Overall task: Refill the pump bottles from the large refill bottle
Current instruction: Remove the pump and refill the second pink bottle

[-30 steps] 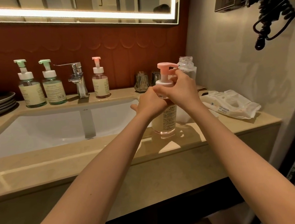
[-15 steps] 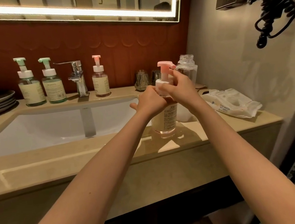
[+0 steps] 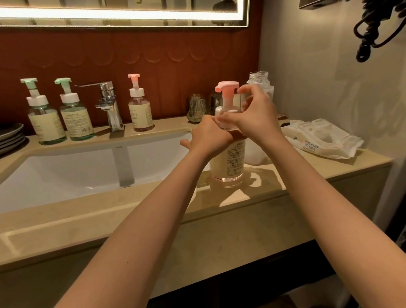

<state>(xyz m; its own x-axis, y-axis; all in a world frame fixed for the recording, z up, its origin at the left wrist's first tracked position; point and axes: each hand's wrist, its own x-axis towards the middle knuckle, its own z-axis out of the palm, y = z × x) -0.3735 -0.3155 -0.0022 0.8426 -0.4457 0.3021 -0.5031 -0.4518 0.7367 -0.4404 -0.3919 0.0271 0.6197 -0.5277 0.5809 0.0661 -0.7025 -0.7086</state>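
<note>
Beige counter (image 3: 128, 220) bears the upright pump bottle (image 3: 230, 159) dead ahead; my left hand (image 3: 210, 137) grips its shoulder; my right hand (image 3: 254, 116) pinches its collar (image 3: 224, 114).

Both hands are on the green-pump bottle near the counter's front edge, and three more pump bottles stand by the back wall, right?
Not quite. In the head view the left hand and right hand grip a pink-pump bottle, not a green one. It stands near the front edge of the counter, with three more pump bottles by the back wall.
</note>
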